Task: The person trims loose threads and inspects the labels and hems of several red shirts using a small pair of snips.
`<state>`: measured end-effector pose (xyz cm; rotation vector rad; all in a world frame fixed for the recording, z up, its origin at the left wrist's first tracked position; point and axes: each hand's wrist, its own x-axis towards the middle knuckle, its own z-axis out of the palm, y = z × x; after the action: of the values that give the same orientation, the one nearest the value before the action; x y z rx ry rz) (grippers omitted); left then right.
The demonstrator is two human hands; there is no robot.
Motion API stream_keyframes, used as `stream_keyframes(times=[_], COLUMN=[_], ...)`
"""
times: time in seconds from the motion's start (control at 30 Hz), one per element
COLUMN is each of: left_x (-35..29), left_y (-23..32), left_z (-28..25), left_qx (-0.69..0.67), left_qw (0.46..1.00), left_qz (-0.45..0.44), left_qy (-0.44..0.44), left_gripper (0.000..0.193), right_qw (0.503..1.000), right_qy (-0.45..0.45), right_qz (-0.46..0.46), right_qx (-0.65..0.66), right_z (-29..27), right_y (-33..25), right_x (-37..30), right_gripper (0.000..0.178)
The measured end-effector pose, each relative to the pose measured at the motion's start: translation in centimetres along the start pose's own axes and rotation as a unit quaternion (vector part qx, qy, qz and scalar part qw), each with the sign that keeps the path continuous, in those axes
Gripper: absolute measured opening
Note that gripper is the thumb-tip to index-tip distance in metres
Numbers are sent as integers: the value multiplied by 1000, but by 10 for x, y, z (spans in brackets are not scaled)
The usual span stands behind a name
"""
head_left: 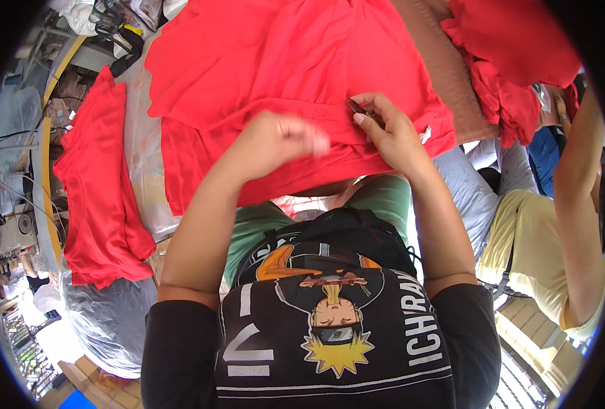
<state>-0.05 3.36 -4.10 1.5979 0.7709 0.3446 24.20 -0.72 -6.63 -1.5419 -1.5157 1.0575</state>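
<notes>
A large piece of bright red fabric [289,61] lies spread and wrinkled over the table in front of me, its near edge hanging toward my lap. Between the thumb and fingers of my right hand [392,136] is a small dark tool [357,106], held just over the cloth; most of it is hidden in the grip, so its exact kind is unclear. My left hand [282,142] hovers above the same fabric, left of the right hand. Motion smears its fingers, and whether they pinch anything cannot be made out.
Another red garment [98,191] drapes over the left side beside clear plastic sheeting [149,136]. Sewing machinery [16,232] stands farther left. At right, a co-worker in a yellow top [527,252] sits close, near more red cloth [497,95] on the brown table surface [452,75].
</notes>
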Motion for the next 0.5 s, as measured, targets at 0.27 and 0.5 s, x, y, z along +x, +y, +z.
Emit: stream_keyframes(times=[0.27,0.5], left_x=[19,50], left_y=[13,-29], left_z=[-1,23], left_qx=[145,317], left_qw=[973,882], left_qz=[44,110], left_qy=[172,330], left_gripper=[21,30], right_qw=[1000,997], right_qy=[24,13], right_qz=[3,-33], right_qx=[-16,-74], right_z=[-1,6], right_y=[0,-1], right_x=[-5,1], right_gripper=[28,30])
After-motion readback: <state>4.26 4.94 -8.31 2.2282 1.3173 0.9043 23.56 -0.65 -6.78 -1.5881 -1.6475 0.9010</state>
